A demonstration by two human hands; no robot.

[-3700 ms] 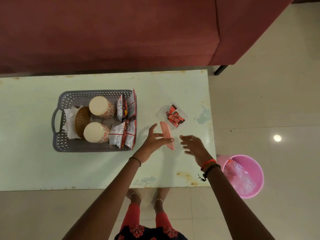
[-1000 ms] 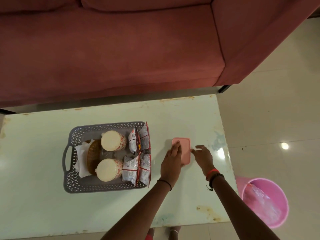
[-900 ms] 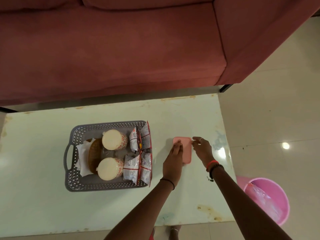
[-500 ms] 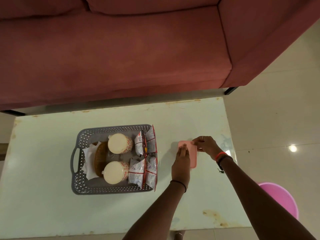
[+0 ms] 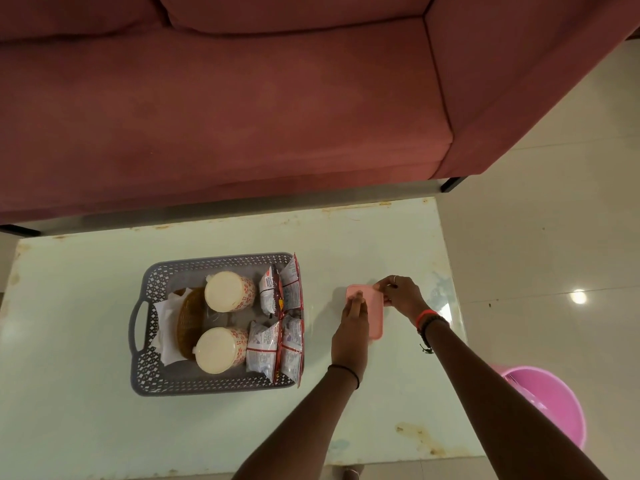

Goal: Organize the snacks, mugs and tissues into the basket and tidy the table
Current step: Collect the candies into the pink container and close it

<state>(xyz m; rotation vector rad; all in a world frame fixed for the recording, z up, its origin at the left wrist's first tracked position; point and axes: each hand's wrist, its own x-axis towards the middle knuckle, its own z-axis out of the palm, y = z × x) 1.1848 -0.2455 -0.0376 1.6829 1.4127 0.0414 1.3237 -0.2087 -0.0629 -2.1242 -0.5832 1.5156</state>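
A grey perforated basket point(image 5: 166, 382) stands on the pale table point(image 5: 86, 427). In it lie two floral mugs point(image 5: 228, 291) point(image 5: 220, 349), a brown wicker piece point(image 5: 188, 320) on white tissues point(image 5: 162, 310), and several snack packets point(image 5: 277, 317) along its right wall. Right of the basket a small box with a pink lid point(image 5: 374, 313) rests on the table. My left hand point(image 5: 351, 327) lies flat on the lid's left side, fingers pressing down. My right hand point(image 5: 400, 294) pinches the lid's far right corner.
A red sofa point(image 5: 242, 98) runs along the table's far edge. A pink bin point(image 5: 557, 403) with a plastic bag in it stands on the tiled floor by the table's near right corner. Rust stains mark the table's near right area.
Earlier the box stood uncovered with red sweets showing while my left hand held the lid. The lid now covers it, and both hands have pressed along it, the right moving to the far corner.
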